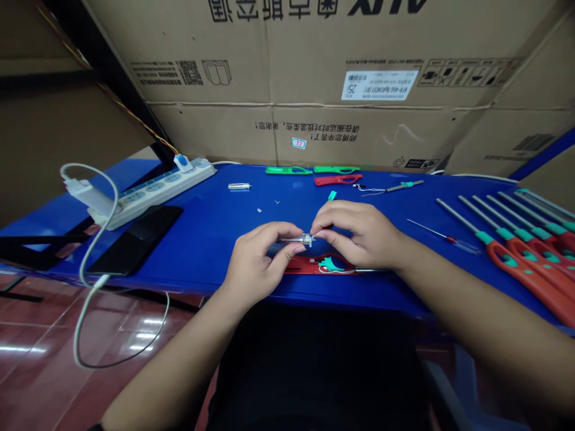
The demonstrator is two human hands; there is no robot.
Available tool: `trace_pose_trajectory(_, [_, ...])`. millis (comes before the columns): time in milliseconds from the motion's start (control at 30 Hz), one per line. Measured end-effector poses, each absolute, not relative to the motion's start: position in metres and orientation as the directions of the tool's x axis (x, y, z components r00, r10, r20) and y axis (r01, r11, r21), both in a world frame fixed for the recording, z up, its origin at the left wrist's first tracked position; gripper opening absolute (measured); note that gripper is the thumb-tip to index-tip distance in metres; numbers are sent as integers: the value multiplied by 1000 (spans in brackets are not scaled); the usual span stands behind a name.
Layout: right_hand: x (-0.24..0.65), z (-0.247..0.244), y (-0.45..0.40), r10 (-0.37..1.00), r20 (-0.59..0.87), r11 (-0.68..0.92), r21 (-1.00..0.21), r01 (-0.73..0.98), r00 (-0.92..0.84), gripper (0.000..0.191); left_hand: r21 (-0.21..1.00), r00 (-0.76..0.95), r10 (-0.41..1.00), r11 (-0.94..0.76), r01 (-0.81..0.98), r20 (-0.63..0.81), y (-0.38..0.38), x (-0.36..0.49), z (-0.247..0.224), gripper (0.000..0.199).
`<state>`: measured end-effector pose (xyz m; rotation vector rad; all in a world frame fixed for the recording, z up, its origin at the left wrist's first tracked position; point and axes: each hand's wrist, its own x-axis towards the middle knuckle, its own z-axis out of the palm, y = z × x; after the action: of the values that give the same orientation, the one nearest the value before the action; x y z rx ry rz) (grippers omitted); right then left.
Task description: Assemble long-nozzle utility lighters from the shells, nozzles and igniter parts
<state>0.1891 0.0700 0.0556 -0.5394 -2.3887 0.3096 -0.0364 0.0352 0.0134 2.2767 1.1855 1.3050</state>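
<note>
Two hands pinch a tiny metal part (306,240) up in the air, right between them. The left hand (258,263) grips it with finger and thumb from one side, and the right hand (359,233) grips it from the other side. Neither hand lets go. The part looks light, hard and easy to drop, and its thin pin (290,240) looks easy to bend, so the fat middle seems the best place to hold. Under the hands lies a red tool (309,265) with a green bit. Past the right hand lie red-handled screwdrivers (525,269) on a blue table (202,239). Past the left hand lie a black phone (135,239) and a white power strip (153,197). Beyond the hands, a cardboard box (215,131) has a small sticker (299,143) that says 37
</note>
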Motion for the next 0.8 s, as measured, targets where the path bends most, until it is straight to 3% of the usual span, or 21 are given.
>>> trace_pose_trajectory(800, [180, 46, 73, 516, 589, 836, -506, 213, -622, 10, 524, 211, 699, -671, 525, 683, 32, -33, 13, 10])
